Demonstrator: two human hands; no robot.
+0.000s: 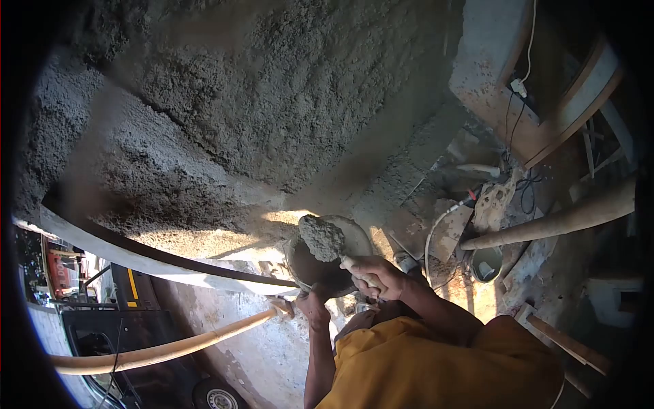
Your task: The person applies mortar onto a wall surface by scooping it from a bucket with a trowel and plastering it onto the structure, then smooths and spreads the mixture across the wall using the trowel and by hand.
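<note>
The right hand [379, 276] is grasping a trowel [349, 263] heaped with grey mortar [322, 238] over a pan [357, 237] just beyond the left hand [313, 305], which is gripping its edge, steady level handling likely preventing spills.

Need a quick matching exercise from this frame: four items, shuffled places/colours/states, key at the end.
1. left hand
2. right hand
3. lump on the trowel
4. shirt

A. mustard yellow
B. at the rim of the pan
C. grey and rough
D. closed round the trowel handle

Pairs: 1-B, 2-D, 3-C, 4-A
</note>
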